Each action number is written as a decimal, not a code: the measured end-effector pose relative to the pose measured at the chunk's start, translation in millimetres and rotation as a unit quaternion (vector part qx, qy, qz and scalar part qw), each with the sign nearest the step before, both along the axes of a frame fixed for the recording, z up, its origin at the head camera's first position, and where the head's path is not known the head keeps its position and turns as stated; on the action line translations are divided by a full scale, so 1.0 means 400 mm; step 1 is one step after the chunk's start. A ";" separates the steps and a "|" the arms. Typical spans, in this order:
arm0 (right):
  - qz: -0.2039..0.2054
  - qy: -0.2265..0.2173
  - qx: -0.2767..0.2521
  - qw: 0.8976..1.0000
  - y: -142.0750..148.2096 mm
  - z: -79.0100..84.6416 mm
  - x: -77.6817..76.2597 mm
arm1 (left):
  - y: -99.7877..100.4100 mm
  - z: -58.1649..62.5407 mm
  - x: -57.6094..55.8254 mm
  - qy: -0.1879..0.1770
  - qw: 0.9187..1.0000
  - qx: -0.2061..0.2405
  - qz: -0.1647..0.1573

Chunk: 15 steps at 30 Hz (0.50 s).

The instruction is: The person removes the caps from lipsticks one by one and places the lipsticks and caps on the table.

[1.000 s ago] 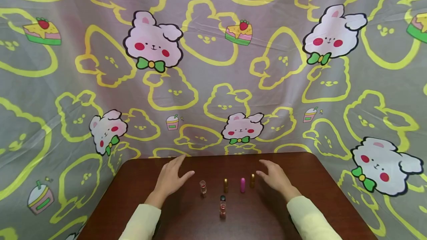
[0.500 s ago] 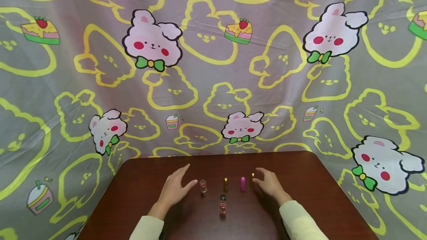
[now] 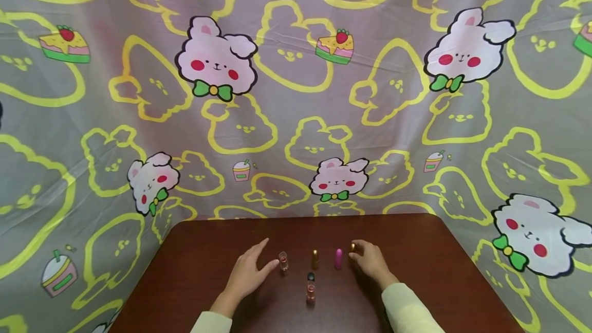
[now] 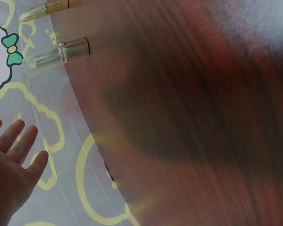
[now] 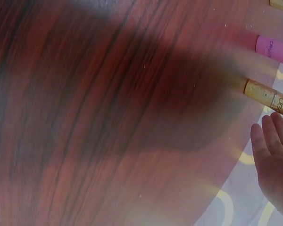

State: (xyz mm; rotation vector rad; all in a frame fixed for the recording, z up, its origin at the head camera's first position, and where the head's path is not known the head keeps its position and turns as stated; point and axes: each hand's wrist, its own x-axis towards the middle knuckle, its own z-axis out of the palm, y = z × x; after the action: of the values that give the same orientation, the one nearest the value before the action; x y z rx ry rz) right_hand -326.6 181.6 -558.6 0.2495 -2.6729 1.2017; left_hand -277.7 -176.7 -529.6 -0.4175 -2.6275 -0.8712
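Observation:
At the right end of the row, my right hand (image 3: 372, 262) has its thumb and fingertips around an upright gold lipstick tube (image 3: 353, 246). Only the tube's top shows in the head view; its lower part is behind the hand. In the right wrist view the thumb and fingers lie close on both sides of the gold tube, which has dark handwriting. My left hand (image 3: 247, 274) is spread, its thumb tip right at a clear lipstick tube (image 3: 284, 262) with a red middle. The left wrist view shows its fingers apart, holding nothing.
Between the hands stand another gold lipstick tube (image 3: 315, 259) and a bright pink one (image 3: 338, 259). Nearer me is a clear-and-red lipstick tube (image 3: 311, 293), with a dark-topped one (image 3: 311, 277) just behind it. The brown table (image 3: 259, 227) meets a patterned curtain (image 3: 296, 91).
My right hand has moved left and its fingers have come around the right gold lipstick tube. My left hand has moved right and towards me, bringing its thumb to the clear tube.

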 end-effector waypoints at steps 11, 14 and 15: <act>-0.027 0.037 0.005 0.999 -0.008 -0.013 -0.004 | 0.010 -0.020 0.022 0.000 1.000 0.002 -0.002; -0.032 0.041 -0.003 0.999 -0.009 -0.008 -0.001 | 0.011 -0.019 0.027 0.003 1.000 0.007 -0.005; -0.035 0.038 -0.012 0.999 -0.009 -0.005 0.001 | 0.011 -0.018 0.028 0.005 1.000 0.008 -0.006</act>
State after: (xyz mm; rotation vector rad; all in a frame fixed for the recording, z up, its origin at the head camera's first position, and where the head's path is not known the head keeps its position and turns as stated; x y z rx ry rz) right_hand -326.2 177.8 -560.7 0.1918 -2.5782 1.1779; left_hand -266.6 -172.3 -537.0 -0.4316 -2.6089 -0.8913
